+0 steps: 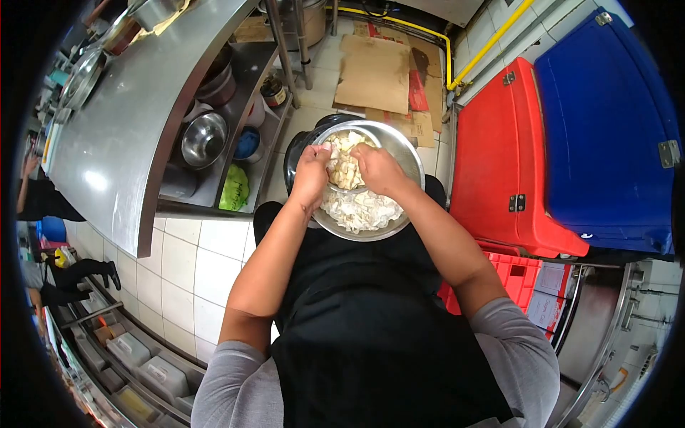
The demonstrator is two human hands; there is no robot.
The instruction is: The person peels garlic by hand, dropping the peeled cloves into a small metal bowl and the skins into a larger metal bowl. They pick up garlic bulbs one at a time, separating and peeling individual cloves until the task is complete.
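Observation:
A large steel bowl [403,150] rests at my lap, with a smaller steel bowl [347,191] set inside its far part. Pale pieces that look like garlic cloves [344,170] fill the smaller bowl. Papery white skins [360,211] are heaped in the large bowl, on the side nearer me. Over the left rim of the small bowl, my left hand [311,173] is closed, with a small pale piece like a garlic clove at its fingertips. My right hand [382,171] curls over the right rim with fingers bent down; what they pinch is hidden.
A steel worktable [118,132] stands to the left, with pots and a metal bowl [205,140] on its shelf. Red [496,157] and blue lidded boxes [606,128] line the right side. Flattened cardboard [372,73] lies ahead. Other people stand at far left.

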